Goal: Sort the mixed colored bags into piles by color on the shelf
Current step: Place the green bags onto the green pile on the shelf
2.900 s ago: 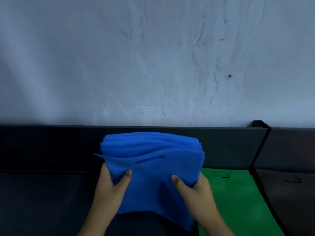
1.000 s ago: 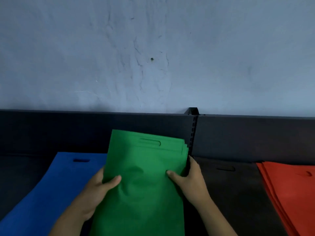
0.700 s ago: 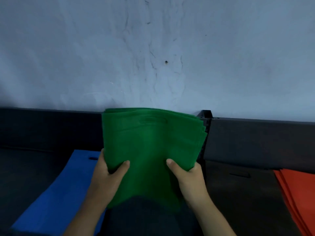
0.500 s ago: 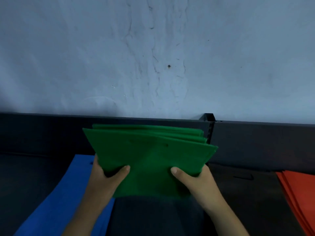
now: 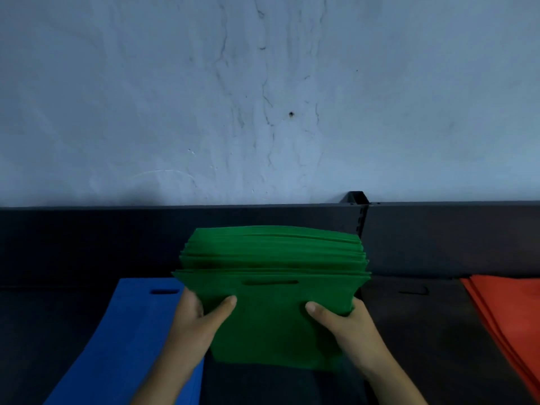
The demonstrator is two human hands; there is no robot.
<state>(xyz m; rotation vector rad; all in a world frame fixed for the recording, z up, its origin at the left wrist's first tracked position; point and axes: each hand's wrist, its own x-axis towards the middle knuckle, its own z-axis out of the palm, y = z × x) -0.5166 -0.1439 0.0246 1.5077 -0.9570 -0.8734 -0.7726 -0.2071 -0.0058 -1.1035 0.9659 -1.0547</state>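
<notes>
A person's left hand (image 5: 194, 323) and right hand (image 5: 347, 325) each gripped a side of a stack of green bags (image 5: 273, 290), thumbs on top, holding it above the dark shelf (image 5: 432, 331). Sorting looked well along: a blue pile (image 5: 128, 331) lay to the left, an orange pile (image 5: 508, 311) to the right; the green stack was not yet set down. A cracked pale wall (image 5: 263, 97) rose behind
</notes>
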